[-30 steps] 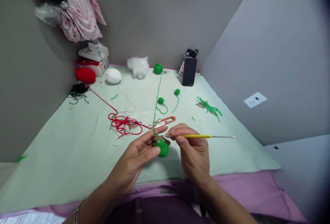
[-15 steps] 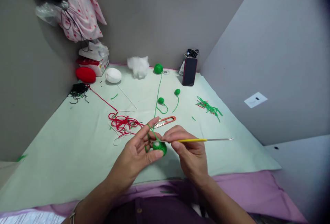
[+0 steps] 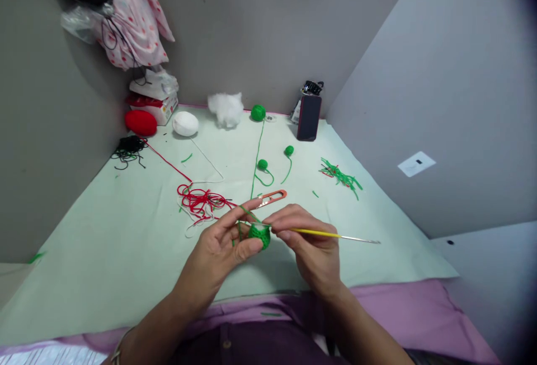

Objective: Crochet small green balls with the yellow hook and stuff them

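Note:
My left hand (image 3: 222, 244) pinches a small green crochet piece (image 3: 260, 235) between thumb and fingers, with white showing at its top opening. Green yarn (image 3: 257, 158) runs from the ball at the back to my raised left forefinger and down to the piece. In my right hand (image 3: 312, 244) is a crochet hook (image 3: 316, 233) with a yellow grip, its spare metal end pointing right. The hook's working tip lies at the piece's upper edge, partly hidden by fingers. Just beyond my left fingertips lie orange thread snips (image 3: 274, 196).
Behind are a green yarn ball (image 3: 258, 112), white stuffing (image 3: 226, 110), white yarn (image 3: 185, 123), red yarn (image 3: 141, 122) and a propped phone (image 3: 309, 118). Two small green balls, one here (image 3: 262, 164), sit mid-table. Tangled red yarn (image 3: 201, 199) lies left, green scraps (image 3: 340, 174) right.
The hook has tilted, its free end now lower. My left forefinger has dipped, and the green piece has turned slightly in my left fingers.

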`<action>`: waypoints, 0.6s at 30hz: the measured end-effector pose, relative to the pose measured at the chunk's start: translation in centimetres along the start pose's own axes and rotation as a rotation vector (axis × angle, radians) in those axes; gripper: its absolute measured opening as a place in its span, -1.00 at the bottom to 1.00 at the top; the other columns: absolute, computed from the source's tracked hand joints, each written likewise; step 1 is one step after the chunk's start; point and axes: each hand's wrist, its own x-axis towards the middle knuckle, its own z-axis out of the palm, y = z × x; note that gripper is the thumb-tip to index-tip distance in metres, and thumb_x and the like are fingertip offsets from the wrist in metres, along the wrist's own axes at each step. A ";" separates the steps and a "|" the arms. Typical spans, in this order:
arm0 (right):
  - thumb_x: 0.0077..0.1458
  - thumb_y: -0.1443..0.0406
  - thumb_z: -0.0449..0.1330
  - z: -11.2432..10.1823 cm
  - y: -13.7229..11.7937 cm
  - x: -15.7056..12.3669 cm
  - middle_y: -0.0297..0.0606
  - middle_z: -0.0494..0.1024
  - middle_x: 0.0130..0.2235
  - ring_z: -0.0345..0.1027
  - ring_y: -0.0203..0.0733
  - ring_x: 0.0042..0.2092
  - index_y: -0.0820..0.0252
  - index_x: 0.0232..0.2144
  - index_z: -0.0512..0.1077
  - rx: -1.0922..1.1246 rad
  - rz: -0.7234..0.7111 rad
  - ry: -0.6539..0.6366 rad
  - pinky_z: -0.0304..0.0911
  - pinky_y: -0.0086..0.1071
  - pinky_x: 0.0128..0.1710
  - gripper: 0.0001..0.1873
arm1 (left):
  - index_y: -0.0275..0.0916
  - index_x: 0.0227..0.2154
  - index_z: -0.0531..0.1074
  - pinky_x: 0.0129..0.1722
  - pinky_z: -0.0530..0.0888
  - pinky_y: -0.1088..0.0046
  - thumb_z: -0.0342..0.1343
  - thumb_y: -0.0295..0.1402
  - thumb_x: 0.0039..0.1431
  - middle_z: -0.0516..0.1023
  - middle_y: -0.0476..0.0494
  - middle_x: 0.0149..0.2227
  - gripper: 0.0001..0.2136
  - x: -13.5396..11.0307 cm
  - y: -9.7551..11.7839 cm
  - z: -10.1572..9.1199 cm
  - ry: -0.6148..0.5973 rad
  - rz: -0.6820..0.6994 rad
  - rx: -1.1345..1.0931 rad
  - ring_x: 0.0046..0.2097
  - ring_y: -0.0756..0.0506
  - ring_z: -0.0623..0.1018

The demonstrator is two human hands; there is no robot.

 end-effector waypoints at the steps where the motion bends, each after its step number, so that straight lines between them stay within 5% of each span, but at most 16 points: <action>1: 0.21 0.31 0.39 0.2 0.2 -0.1 -0.25 0.72 -0.26 0.55 -0.18 -0.26 -0.07 -0.24 0.71 0.045 0.025 0.032 0.48 -0.32 -0.32 -0.87 | 0.01 0.16 0.57 -0.20 0.51 0.50 0.41 -0.38 0.13 0.55 -0.06 -0.20 -0.50 0.0 0.1 0.1 0.010 0.010 -0.022 -0.18 -0.04 0.54; 5: 0.18 0.23 0.41 1.0 0.6 -0.3 -0.28 0.69 -0.27 0.46 -0.32 -0.50 -0.03 -0.28 0.71 0.289 0.149 0.069 0.40 -0.43 -0.56 -0.94 | 0.02 0.09 0.62 -0.41 0.50 0.57 0.44 -0.38 0.10 0.54 -0.07 -0.20 -0.54 -0.1 0.5 0.6 -0.015 0.039 -0.112 -0.31 0.01 0.54; 10: 0.16 0.24 0.43 1.7 0.3 0.1 -0.33 0.66 -0.27 0.41 -0.39 -0.58 -0.03 -0.28 0.70 0.430 0.199 0.071 0.39 -0.45 -0.61 -0.95 | 0.10 0.10 0.60 -0.47 0.49 0.62 0.43 -0.41 0.11 0.59 -0.05 -0.22 -0.51 -0.2 0.8 0.8 -0.059 0.057 -0.142 -0.33 0.01 0.60; 18: 0.22 0.31 0.38 2.0 -0.1 -0.6 -0.26 0.66 -0.27 0.54 -0.15 -0.23 -0.12 -0.24 0.71 0.108 -0.014 0.125 0.48 -0.34 -0.37 -0.84 | 0.08 0.16 0.57 -0.10 0.58 0.44 0.49 -0.42 0.01 0.66 -0.04 -0.20 -0.39 -0.9 0.9 0.9 0.015 0.122 0.044 -0.18 -0.08 0.62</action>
